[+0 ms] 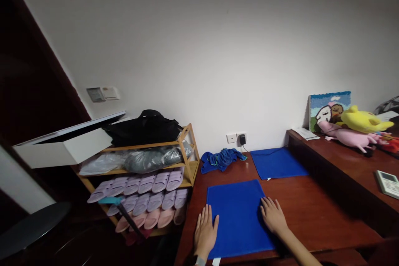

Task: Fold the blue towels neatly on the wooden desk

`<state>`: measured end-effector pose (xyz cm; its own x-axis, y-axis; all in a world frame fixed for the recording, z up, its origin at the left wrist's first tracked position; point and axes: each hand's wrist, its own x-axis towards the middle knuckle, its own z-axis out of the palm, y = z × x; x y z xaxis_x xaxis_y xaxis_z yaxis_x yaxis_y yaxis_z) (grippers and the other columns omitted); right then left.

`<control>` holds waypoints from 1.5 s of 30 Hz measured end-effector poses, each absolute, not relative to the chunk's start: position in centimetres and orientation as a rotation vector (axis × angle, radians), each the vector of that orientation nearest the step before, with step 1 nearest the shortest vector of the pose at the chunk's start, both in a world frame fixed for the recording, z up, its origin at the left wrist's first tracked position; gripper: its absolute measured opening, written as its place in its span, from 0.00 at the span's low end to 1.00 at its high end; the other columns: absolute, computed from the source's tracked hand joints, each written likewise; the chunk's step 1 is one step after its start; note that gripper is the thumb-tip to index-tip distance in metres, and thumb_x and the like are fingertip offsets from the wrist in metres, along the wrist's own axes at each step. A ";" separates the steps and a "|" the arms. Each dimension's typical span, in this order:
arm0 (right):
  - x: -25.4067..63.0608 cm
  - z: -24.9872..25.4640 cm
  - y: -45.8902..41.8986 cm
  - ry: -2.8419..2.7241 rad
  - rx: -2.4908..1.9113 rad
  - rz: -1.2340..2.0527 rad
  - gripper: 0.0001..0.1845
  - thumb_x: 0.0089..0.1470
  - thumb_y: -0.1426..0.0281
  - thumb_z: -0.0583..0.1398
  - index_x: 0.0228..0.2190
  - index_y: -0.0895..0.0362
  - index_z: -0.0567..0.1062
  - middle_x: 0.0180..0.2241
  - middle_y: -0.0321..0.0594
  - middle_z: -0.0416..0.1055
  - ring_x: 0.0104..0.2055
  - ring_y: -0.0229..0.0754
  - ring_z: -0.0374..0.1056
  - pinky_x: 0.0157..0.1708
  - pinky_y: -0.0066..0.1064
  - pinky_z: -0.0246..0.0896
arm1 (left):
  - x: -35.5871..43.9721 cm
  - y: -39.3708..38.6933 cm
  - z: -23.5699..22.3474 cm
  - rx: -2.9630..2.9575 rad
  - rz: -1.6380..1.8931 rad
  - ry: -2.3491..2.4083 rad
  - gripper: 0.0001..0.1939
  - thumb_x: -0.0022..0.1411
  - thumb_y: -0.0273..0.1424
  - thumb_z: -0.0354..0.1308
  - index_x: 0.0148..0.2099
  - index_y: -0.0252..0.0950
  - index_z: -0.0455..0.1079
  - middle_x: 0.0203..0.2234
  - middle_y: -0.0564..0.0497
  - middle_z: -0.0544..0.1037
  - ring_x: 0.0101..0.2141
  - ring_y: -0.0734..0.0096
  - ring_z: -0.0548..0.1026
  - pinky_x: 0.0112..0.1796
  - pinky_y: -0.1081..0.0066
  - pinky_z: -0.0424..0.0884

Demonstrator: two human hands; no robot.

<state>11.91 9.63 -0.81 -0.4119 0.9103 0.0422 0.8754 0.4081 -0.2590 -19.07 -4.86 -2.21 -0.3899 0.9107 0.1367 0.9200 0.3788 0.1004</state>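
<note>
A blue cloth [238, 220] lies spread flat on the reddish-brown table [324, 212], with a small white tag at its near edge. My left hand [205, 230] rests at the cloth's left edge, palm down and fingers stretched out. On the opposite edge, my right hand [273, 215] lies with its fingers extended and slightly apart. Neither hand grips anything. Farther back is a second flat blue cloth [279, 163], and to its left sits a crumpled blue cloth [222, 160] near the wall.
Left of the table stands a wooden rack [189, 149] with rows of slippers [146, 183], a black bag [145, 129] and a white box [67, 149]. A plugged-in adapter [242, 139] is on the wall. A raised shelf at right holds plush toys [363, 120] and a white device [388, 183].
</note>
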 end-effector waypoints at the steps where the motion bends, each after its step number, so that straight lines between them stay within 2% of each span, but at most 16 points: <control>1: 11.7 -0.3 10.3 -2.474 -1.590 0.298 0.35 0.69 0.60 0.40 0.70 0.57 0.64 0.72 0.44 0.59 0.75 0.51 0.51 0.75 0.51 0.37 | -19.0 -4.8 -2.2 -1.701 -0.245 -2.562 0.38 0.76 0.50 0.34 0.77 0.30 0.51 0.75 0.44 0.53 0.74 0.55 0.51 0.72 0.52 0.51; 6: 9.9 0.9 13.3 -2.514 -1.586 0.393 0.37 0.70 0.59 0.39 0.74 0.60 0.52 0.76 0.40 0.45 0.78 0.47 0.39 0.75 0.45 0.35 | -19.4 -5.3 -1.8 -1.723 -0.220 -2.555 0.39 0.76 0.50 0.35 0.77 0.30 0.52 0.75 0.43 0.53 0.74 0.55 0.53 0.72 0.52 0.53; 10: 9.2 -0.6 14.2 -2.521 -1.580 0.430 0.38 0.69 0.56 0.39 0.74 0.59 0.51 0.76 0.40 0.44 0.78 0.46 0.39 0.75 0.45 0.33 | -18.8 -4.5 -0.8 -1.702 -0.255 -2.494 0.36 0.77 0.48 0.36 0.77 0.33 0.53 0.74 0.44 0.55 0.73 0.56 0.55 0.72 0.50 0.53; 14: 9.4 -1.4 14.2 -2.526 -1.576 0.420 0.39 0.69 0.55 0.37 0.74 0.61 0.49 0.76 0.40 0.43 0.79 0.45 0.37 0.76 0.43 0.31 | -13.5 -0.1 1.4 -1.938 -0.360 -2.369 0.34 0.78 0.45 0.33 0.78 0.35 0.50 0.75 0.47 0.53 0.74 0.58 0.53 0.72 0.53 0.54; 17: 9.7 -1.3 14.2 -2.550 -1.573 0.404 0.39 0.69 0.58 0.37 0.74 0.62 0.49 0.76 0.41 0.43 0.78 0.46 0.37 0.76 0.44 0.33 | -7.6 4.3 2.4 -2.277 -0.445 -2.197 0.34 0.78 0.45 0.31 0.78 0.39 0.48 0.76 0.50 0.53 0.74 0.60 0.51 0.73 0.53 0.52; 21: 9.9 -1.5 14.3 -2.592 -1.502 0.374 0.36 0.68 0.63 0.40 0.73 0.60 0.54 0.76 0.42 0.45 0.78 0.47 0.39 0.76 0.45 0.34 | -3.3 7.9 1.5 -2.410 -0.463 -2.224 0.36 0.77 0.46 0.28 0.78 0.37 0.49 0.76 0.46 0.53 0.75 0.59 0.49 0.73 0.51 0.50; 26: 9.6 -1.5 14.3 -2.511 -1.571 0.394 0.38 0.69 0.60 0.38 0.73 0.62 0.51 0.76 0.41 0.46 0.78 0.45 0.40 0.76 0.43 0.35 | -8.7 6.7 -0.1 -2.157 -0.399 -2.401 0.37 0.77 0.49 0.28 0.78 0.37 0.50 0.76 0.45 0.51 0.75 0.59 0.48 0.73 0.52 0.48; 31: 9.5 -1.3 14.0 -2.527 -1.611 0.388 0.38 0.69 0.59 0.37 0.74 0.63 0.49 0.76 0.40 0.44 0.78 0.44 0.39 0.76 0.42 0.33 | -18.1 3.1 0.4 -1.767 -0.202 -2.608 0.37 0.77 0.49 0.32 0.78 0.35 0.51 0.75 0.41 0.52 0.74 0.54 0.50 0.71 0.48 0.51; 35: 9.5 -1.2 14.1 -2.523 -1.638 0.381 0.38 0.69 0.60 0.38 0.74 0.62 0.51 0.76 0.40 0.45 0.78 0.44 0.40 0.76 0.43 0.35 | -21.4 1.5 0.2 -1.682 -0.209 -2.638 0.38 0.77 0.49 0.32 0.77 0.30 0.50 0.75 0.40 0.51 0.74 0.56 0.52 0.72 0.53 0.51; 37: 9.4 -0.9 14.4 -2.536 -1.652 0.361 0.38 0.69 0.60 0.38 0.73 0.62 0.53 0.76 0.42 0.48 0.78 0.45 0.43 0.75 0.43 0.36 | -21.7 1.4 -0.1 -1.698 -0.239 -2.616 0.39 0.77 0.49 0.32 0.77 0.28 0.51 0.75 0.39 0.52 0.74 0.57 0.52 0.71 0.54 0.52; 40: 9.0 0.2 15.5 -2.528 -1.631 0.302 0.37 0.69 0.61 0.38 0.72 0.61 0.58 0.74 0.44 0.54 0.76 0.46 0.50 0.74 0.43 0.39 | -21.5 1.5 -0.5 -1.704 -0.269 -2.585 0.38 0.77 0.49 0.34 0.77 0.31 0.53 0.75 0.40 0.54 0.73 0.56 0.54 0.71 0.53 0.53; 45: 7.5 0.8 17.1 -2.563 -1.596 0.351 0.37 0.69 0.60 0.39 0.74 0.61 0.51 0.76 0.41 0.46 0.78 0.45 0.39 0.75 0.43 0.36 | -21.5 1.4 -0.6 -1.716 -0.292 -2.584 0.38 0.77 0.50 0.34 0.77 0.32 0.52 0.75 0.40 0.52 0.74 0.56 0.53 0.71 0.51 0.53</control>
